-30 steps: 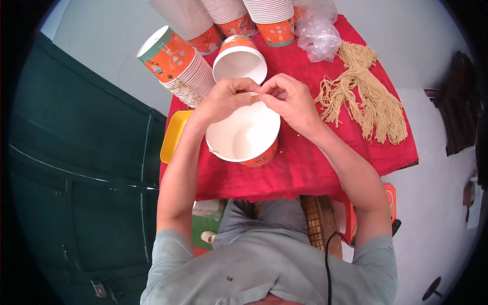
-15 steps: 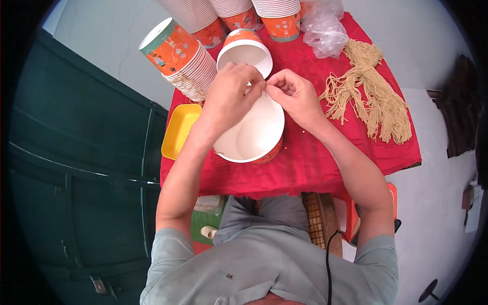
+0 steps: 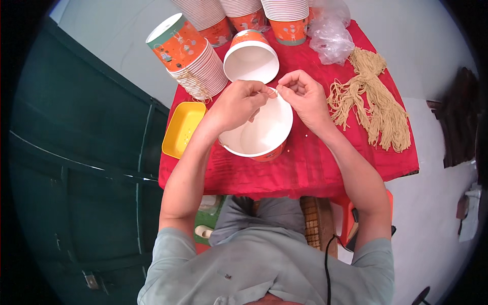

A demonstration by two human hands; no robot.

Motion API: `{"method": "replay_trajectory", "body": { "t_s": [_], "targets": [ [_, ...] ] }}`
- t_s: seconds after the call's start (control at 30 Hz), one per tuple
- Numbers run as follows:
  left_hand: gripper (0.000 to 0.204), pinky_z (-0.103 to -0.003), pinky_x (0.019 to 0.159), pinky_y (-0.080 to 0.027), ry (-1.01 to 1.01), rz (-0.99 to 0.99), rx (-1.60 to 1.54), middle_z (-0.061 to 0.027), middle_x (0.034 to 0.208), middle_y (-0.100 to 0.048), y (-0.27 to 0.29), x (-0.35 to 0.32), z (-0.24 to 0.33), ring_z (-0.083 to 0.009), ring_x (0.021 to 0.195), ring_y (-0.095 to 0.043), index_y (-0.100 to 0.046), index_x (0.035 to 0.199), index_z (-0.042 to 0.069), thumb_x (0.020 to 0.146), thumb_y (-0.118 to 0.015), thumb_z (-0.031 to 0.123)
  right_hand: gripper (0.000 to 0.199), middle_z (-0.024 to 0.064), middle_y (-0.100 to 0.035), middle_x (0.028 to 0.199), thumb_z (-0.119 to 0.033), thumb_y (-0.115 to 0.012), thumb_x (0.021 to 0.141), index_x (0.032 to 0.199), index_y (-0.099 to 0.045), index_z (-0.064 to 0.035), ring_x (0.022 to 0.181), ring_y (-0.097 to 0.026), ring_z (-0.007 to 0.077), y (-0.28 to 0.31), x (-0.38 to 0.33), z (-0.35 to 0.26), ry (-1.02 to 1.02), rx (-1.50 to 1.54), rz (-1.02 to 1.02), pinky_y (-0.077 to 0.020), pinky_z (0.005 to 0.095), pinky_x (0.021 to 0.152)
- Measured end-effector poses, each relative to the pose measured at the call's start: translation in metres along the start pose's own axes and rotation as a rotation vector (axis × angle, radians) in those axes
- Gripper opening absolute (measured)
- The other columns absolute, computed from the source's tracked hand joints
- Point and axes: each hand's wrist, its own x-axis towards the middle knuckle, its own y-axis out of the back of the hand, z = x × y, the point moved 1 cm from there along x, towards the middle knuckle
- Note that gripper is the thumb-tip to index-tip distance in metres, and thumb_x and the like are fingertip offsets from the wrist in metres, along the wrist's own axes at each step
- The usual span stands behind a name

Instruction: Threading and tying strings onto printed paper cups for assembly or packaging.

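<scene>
Left fingers (image 3: 257,88) and right fingers (image 3: 288,95) pinched closed, contents unclear, above white-lined orange tub (image 3: 262,134)

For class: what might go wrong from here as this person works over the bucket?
The left hand might tip the upright bucket by catching its rim. The side-lying bucket just beyond may roll if bumped. The left forearm, close by, might nudge the yellow tray.

Cloth (image 3: 315,168) nearer than the right hand (image 3: 306,101) is mostly free; beyond the left hand (image 3: 239,105), a tub (image 3: 251,62) (tipped toward it) obstructs.
</scene>
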Motion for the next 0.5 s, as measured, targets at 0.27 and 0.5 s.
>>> {"method": "replay_trajectory", "body": {
  "t_s": [0.27, 0.5],
  "targets": [
    [0.024, -0.029, 0.059, -0.052, 0.007, -0.152, -0.080, 0.0000, 0.071, -0.061, 0.014, 0.028, -0.009, -0.0090, 0.061, -0.058, -0.078, 0.112, 0.002, 0.100, -0.061, 0.013, 0.017, 0.0029, -0.076, 0.098, -0.007, -0.071, 0.106, 0.119, -0.074, 0.0026, 0.088, -0.069, 0.0050, -0.003, -0.006, -0.004, 0.006, -0.088, 0.083, -0.0564, 0.0226, 0.079],
    [0.019, -0.028, 0.061, -0.047, 0.029, -0.150, -0.188, 0.0015, 0.070, -0.060, 0.016, 0.014, -0.008, -0.0075, 0.063, -0.056, -0.074, 0.107, 0.004, 0.101, -0.060, 0.015, 0.020, 0.0041, -0.078, 0.102, -0.016, -0.074, 0.107, 0.117, -0.079, -0.0001, 0.091, -0.072, 0.0085, 0.017, 0.006, -0.026, -0.222, -0.086, -0.163, -0.0605, 0.0260, 0.079]
  ]
}}
